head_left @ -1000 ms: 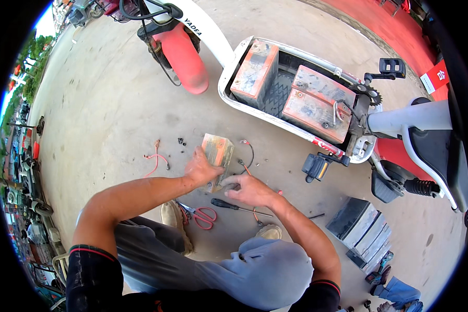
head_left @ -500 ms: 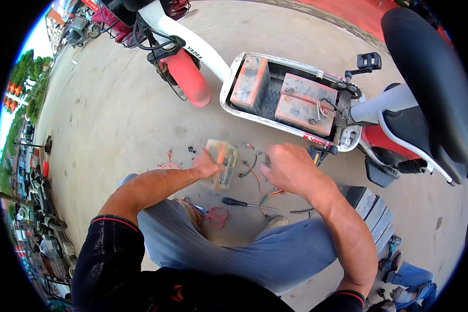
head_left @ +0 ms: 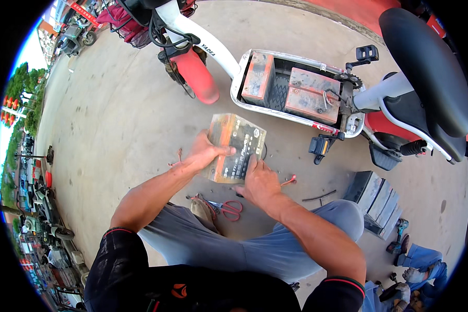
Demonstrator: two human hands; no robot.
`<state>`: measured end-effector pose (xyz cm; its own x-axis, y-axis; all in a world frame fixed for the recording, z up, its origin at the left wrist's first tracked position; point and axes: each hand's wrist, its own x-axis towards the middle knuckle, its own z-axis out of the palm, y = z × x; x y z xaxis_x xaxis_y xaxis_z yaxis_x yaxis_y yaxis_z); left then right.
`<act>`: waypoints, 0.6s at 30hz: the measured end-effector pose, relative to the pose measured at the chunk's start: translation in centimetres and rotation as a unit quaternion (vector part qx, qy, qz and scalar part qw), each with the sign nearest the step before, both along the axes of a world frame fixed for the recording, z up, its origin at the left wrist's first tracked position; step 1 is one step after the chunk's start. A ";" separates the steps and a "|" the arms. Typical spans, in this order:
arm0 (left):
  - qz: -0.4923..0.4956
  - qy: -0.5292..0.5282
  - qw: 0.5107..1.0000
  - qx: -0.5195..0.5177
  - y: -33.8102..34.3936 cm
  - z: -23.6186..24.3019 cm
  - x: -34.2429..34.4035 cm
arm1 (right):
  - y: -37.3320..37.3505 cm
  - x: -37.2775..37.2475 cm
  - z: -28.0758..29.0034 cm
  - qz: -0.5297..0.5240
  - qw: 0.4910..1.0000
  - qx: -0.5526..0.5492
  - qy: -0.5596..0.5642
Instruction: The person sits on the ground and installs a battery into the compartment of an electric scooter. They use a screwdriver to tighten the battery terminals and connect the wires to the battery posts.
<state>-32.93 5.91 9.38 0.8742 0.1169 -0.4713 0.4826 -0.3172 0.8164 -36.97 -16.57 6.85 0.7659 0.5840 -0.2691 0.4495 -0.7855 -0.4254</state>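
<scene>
Between my knees and the bike I have a dusty grey-and-orange battery (head_left: 247,143), its printed broad face turned up. My left hand (head_left: 203,154) grips its left side, the thumb lying across the face. At the lower right edge my right hand (head_left: 261,183) is closed on the same block; some of its fingers are hidden. Red-handled scissors (head_left: 232,210) rest on the ground near my shoe (head_left: 203,214). A red cable end (head_left: 290,180) shows just right of my right hand.
Ahead stands a white-and-red electric bike, its open floor tray (head_left: 288,118) holding several batteries (head_left: 258,78). A pedal (head_left: 322,146) juts toward me. Grey battery blocks (head_left: 375,204) and a power drill (head_left: 399,235) lie at right, near another person's gloved hand (head_left: 414,275).
The battery has come up and turned its printed face toward me. My right hand has moved left and down onto it. The view has shifted slightly.
</scene>
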 end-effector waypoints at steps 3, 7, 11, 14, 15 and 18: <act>0.037 -0.117 0.992 -0.035 -1.8 4.4 0.8 | 0.1 1.6 1.7 -0.049 0.980 0.121 -0.149; 0.037 -0.234 0.971 -0.017 -3.0 6.1 5.3 | 0.9 5.9 2.6 -0.123 0.947 0.206 -0.212; 0.044 -0.259 0.964 0.038 -5.4 7.9 8.2 | 0.5 9.3 2.2 -0.153 0.932 0.249 -0.213; 0.061 -0.270 0.960 0.049 -6.0 7.5 10.5 | 0.1 11.2 1.6 -0.163 0.923 0.265 -0.226; 0.055 -0.267 0.961 0.049 -6.4 7.3 11.2 | -0.3 11.8 1.4 -0.164 0.923 0.265 -0.224; 0.058 -0.277 0.953 0.106 -7.7 6.5 13.1 | -1.4 13.5 0.2 -0.171 0.919 0.281 -0.217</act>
<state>-19.85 -1.84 15.89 0.9574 0.2695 0.1038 0.0378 -0.4734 0.8800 -23.48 -17.94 7.05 0.8939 0.2432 0.3766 0.4415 -0.6235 -0.6452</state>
